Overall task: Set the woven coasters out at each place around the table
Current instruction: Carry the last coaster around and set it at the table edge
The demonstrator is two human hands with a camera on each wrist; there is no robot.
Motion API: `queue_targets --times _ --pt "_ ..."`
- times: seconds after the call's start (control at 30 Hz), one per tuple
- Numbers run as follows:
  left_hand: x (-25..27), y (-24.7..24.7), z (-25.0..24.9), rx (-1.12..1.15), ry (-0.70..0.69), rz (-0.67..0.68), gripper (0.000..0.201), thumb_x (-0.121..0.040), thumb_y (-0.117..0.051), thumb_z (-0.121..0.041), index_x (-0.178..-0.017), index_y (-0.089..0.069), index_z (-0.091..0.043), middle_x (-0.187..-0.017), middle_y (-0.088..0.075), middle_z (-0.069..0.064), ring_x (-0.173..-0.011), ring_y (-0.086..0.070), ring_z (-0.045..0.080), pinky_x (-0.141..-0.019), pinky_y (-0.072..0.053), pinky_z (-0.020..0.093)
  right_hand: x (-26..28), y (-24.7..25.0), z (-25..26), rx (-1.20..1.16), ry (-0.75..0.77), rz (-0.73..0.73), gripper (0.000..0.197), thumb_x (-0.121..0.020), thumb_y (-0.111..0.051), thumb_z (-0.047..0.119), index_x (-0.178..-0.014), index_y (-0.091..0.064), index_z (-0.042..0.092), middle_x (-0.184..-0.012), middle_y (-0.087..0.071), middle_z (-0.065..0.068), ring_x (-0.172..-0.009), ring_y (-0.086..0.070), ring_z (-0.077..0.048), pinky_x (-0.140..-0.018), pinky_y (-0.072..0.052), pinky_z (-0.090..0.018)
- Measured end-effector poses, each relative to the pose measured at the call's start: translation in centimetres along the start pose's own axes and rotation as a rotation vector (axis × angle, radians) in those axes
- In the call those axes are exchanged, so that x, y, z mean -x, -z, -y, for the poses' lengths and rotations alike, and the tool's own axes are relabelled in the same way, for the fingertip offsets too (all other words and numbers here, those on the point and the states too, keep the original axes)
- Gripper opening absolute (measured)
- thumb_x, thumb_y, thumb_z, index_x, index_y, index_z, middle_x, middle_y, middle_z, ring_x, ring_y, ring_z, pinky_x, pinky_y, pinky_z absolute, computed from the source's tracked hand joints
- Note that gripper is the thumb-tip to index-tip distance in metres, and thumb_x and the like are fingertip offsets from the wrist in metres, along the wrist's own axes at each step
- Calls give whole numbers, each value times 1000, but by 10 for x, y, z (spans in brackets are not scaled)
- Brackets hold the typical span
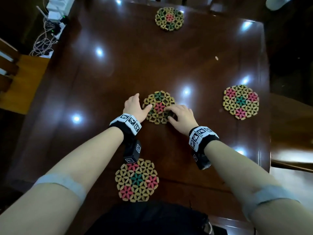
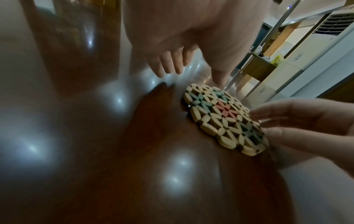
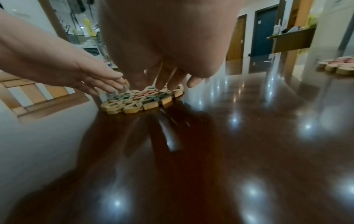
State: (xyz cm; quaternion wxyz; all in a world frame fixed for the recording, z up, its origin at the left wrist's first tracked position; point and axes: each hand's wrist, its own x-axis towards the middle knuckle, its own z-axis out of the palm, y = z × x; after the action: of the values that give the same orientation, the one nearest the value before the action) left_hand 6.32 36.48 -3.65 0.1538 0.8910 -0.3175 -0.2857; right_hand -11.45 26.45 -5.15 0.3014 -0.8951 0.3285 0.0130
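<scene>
Four woven flower-pattern coasters lie flat on the dark glossy table (image 1: 118,68). One coaster (image 1: 169,18) is at the far edge, one (image 1: 240,101) by the right edge, one (image 1: 136,179) at the near edge under my left wrist. The fourth coaster (image 1: 159,106) (image 2: 222,118) (image 3: 141,100) lies mid-table between my hands. My left hand (image 1: 142,102) (image 2: 191,71) has straight fingers, its thumb touching the coaster's left rim. My right hand (image 1: 172,112) (image 3: 168,84) rests its fingertips on the coaster's right part, thumb beside the rim.
A wooden chair (image 1: 20,78) stands off the table's left side, with white boxes and tangled cables (image 1: 49,24) beyond it. Another wooden seat (image 1: 291,133) is at the right. A small tan speck (image 1: 216,58) lies on the table's far right.
</scene>
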Motion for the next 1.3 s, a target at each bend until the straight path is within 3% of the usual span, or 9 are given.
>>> queue_targets --times 0.13,0.3,0.43,0.53,0.6,0.83,0.93,1.07,1.3 --pt "7 -19 -4 -265 -37 114 98 -84 -52 -60 -149 -9 -1 -160 -4 15 -148 -3 29 -120 -10 37 10 -5 2 49 -189 -25 61 -85 -60 31 -142 -39 23 -148 -39 -2 -135 -35 -28 -107 -29 -42" --pt "28 -27 2 -190 -41 -32 90 -73 -73 -47 -139 -30 -3 -155 -21 14 -145 -15 30 -117 -16 38 18 -16 19 -305 -269 -18 70 -83 -64 21 -146 -33 19 -149 -38 -12 -138 -31 -30 -113 -24 -37" --pt "48 -12 13 -12 -64 -139 67 -72 -78 -30 -119 -36 -5 -124 -45 15 -109 -51 31 -88 -44 39 28 -12 36 -823 -433 -66 71 -84 -66 8 -146 -32 17 -130 -52 -12 -108 -53 -18 -94 -47 -30" --pt "59 6 27 198 -44 -110 48 -85 -66 -22 -119 -34 -9 -111 -57 14 -91 -59 28 -71 -43 35 34 -16 54 -1032 -546 -68 63 -86 -65 12 -142 -38 17 -116 -56 -5 -97 -58 -16 -66 -44 -22" --pt "66 18 40 295 -25 -101 46 -87 -64 -25 -122 -36 -13 -115 -58 14 -93 -58 24 -73 -43 31 38 -20 67 -1104 -586 -77 56 -87 -65 17 -138 -42 17 -109 -58 -2 -97 -59 -16 -66 -42 -23" --pt "99 66 102 325 -96 -74 40 -91 -57 -27 -127 -51 -9 -125 -60 10 -115 -57 26 -87 -40 26 51 -44 143 -1209 -639 14 22 -91 -59 30 -106 -62 15 -59 -51 4 -44 -46 -6 -39 -39 -19" --pt "111 92 142 338 -124 -96 36 -92 -54 -26 -122 -55 -5 -122 -62 12 -114 -57 27 -88 -40 28 61 -58 187 -1165 -594 22 16 -92 -58 31 -85 -60 16 -54 -43 4 -38 -38 -6 -38 -32 -18" --pt "130 132 212 353 -168 -111 39 -93 -53 -27 -124 -55 -3 -125 -61 14 -117 -55 29 -94 -40 31 75 -89 260 -986 -519 -40 15 -93 -58 29 -87 -58 15 -59 -42 3 -32 -37 -1 -33 -27 -13" --pt "163 193 343 407 -173 -86 39 -95 -49 -27 -124 -55 -2 -126 -60 14 -117 -55 27 -92 -40 29 81 -175 375 -1049 -534 -24 11 -91 -59 29 -84 -61 20 -98 -63 -3 -81 -60 -16 -62 -50 -23"
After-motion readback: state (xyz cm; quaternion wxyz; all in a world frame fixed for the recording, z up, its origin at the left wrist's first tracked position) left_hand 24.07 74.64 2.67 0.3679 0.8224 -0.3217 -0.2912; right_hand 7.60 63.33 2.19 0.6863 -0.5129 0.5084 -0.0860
